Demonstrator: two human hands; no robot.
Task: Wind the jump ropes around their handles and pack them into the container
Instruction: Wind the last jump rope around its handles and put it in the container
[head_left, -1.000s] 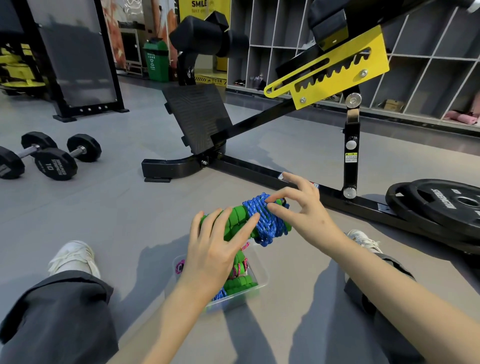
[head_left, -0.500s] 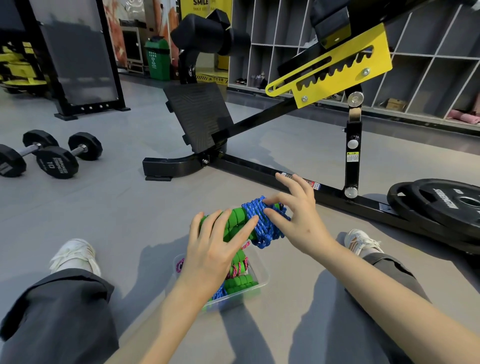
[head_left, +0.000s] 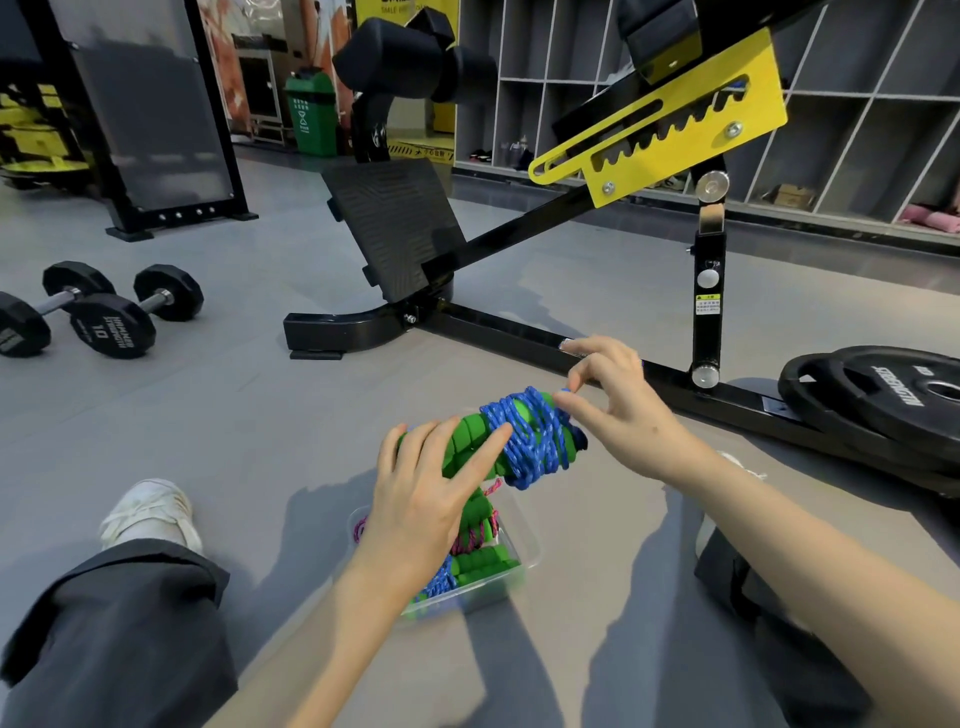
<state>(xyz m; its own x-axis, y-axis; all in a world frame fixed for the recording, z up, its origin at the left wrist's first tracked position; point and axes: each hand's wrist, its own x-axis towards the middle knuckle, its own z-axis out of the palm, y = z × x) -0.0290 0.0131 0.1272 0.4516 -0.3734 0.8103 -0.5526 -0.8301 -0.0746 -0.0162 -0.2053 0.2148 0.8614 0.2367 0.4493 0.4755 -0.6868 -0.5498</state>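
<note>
My left hand (head_left: 421, 499) grips the green foam handles (head_left: 470, 441) of a jump rope, held level above the floor. Blue speckled rope (head_left: 530, 436) is wound in many turns around the right end of the handles. My right hand (head_left: 618, 400) pinches the rope's end at the far right of the winding between thumb and fingertips. Directly below sits a clear plastic container (head_left: 524, 545) on the floor between my legs. Inside it lie other wound ropes with green handles (head_left: 480, 561), one pink and one blue, partly hidden by my left hand.
A black exercise bench frame (head_left: 498, 332) with a yellow adjuster plate runs across the floor just beyond my hands. Black weight plates (head_left: 893, 400) lie at the right. Dumbbells (head_left: 111, 317) rest at the left. My legs and white shoes flank the container.
My right hand has shifted from lying over the blue winding to pinching the rope at its right end. The left hand and handles have stayed in place.
</note>
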